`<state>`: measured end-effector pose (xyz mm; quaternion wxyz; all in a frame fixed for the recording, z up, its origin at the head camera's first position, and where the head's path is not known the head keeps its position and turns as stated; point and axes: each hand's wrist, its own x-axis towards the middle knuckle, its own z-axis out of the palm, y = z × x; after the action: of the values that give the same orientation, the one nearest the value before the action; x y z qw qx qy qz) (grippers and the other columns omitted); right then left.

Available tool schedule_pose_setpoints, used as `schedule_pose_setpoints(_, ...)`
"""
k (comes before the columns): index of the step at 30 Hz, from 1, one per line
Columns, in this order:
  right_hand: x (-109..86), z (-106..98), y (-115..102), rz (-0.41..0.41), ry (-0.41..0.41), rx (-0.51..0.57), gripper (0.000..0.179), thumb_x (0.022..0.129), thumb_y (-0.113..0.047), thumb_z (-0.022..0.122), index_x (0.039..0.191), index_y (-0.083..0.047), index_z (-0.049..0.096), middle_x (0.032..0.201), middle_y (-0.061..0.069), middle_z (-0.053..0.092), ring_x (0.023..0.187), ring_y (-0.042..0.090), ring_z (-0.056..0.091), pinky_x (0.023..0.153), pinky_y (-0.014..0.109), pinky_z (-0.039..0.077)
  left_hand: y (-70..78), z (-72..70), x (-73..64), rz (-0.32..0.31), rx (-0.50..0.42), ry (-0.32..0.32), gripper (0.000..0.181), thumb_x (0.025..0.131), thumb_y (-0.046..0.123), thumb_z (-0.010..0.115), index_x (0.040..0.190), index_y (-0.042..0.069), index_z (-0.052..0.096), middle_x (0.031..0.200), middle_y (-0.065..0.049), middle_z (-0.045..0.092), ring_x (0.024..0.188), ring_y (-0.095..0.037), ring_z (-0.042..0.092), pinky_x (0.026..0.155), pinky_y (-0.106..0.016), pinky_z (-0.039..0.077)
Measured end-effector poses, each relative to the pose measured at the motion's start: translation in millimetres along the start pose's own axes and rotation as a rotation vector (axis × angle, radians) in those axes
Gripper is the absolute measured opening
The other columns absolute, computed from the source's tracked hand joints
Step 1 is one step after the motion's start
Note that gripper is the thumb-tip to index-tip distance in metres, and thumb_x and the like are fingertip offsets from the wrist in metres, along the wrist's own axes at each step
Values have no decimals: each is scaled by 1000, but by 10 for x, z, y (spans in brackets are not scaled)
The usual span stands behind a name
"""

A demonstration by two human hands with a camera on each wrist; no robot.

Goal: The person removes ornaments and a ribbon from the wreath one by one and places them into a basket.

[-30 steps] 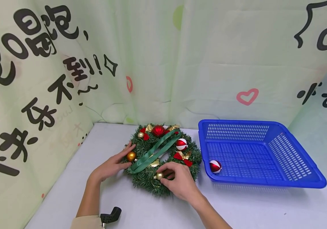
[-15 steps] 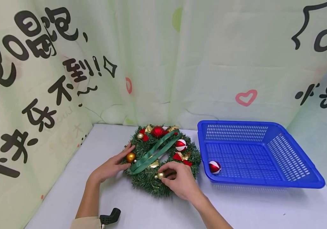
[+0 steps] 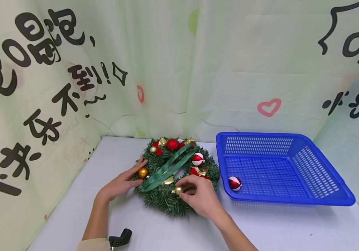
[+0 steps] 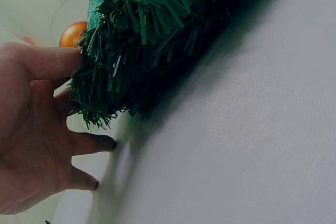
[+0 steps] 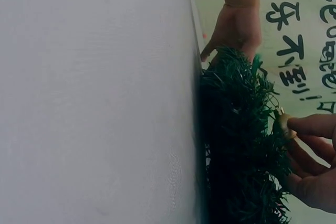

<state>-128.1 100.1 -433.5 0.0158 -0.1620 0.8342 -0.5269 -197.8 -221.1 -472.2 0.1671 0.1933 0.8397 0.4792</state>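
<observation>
A green Christmas wreath [image 3: 166, 203] lies on the table, with a folded green ribbon [image 3: 165, 172] across it. My right hand [image 3: 202, 198] pinches a small gold bauble [image 3: 178, 190] between thumb and fingertips, right over the wreath's front part. The bauble's metal cap points left, and a thin loop shows near it in the right wrist view. At the wreath's left edge rests my left hand [image 3: 119, 186], fingers spread, beside an orange-gold bauble [image 3: 143, 172]. In the left wrist view, two of its fingertips [image 4: 94, 142] reach down at the table and other fingers are partly hidden behind the foliage.
Right of the wreath stands a blue plastic basket [image 3: 292, 200] with a red-and-white bauble [image 3: 235, 183] in its left front corner. The wreath bears a striped bauble [image 3: 198, 159] and a red bauble [image 3: 172, 144]. A black device [image 3: 121, 238] sticks out by the left sleeve.
My right hand has moved slightly right and up with the gold bauble still pinched. My left hand stays at the wreath's edge.
</observation>
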Motion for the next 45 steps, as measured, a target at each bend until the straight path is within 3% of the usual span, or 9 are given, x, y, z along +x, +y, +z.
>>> schedule_pose_setpoints(6,-4,-29,-36,2,21,0,28,84,8,79,101,-14,78,99,2,75,92,19,73,76,20,60,0,5,-3,-14,-5,-1,74,106,25,61,168,33,21,176,9,-1,162,-33,-4,124,-71,9)
schedule_pose_setpoints(13,-6,-69,-55,-4,51,2,29,83,8,80,102,-13,78,100,2,77,90,19,74,78,22,61,29,-2,-9,6,9,1,73,106,25,61,168,30,22,177,3,0,162,-38,-3,123,-73,8)
schedule_pose_setpoints(25,-17,-163,-70,18,67,7,30,84,7,80,104,-15,78,101,2,77,91,22,75,80,22,62,31,8,-9,4,-2,2,72,106,24,61,168,30,23,177,3,0,162,-37,-4,123,-72,8)
schedule_pose_setpoints(45,-45,-435,-135,10,129,46,30,85,7,79,108,-13,78,111,6,76,94,23,74,85,26,62,18,5,-1,13,11,4,72,106,23,61,168,29,23,177,3,0,162,-38,-3,123,-72,7)
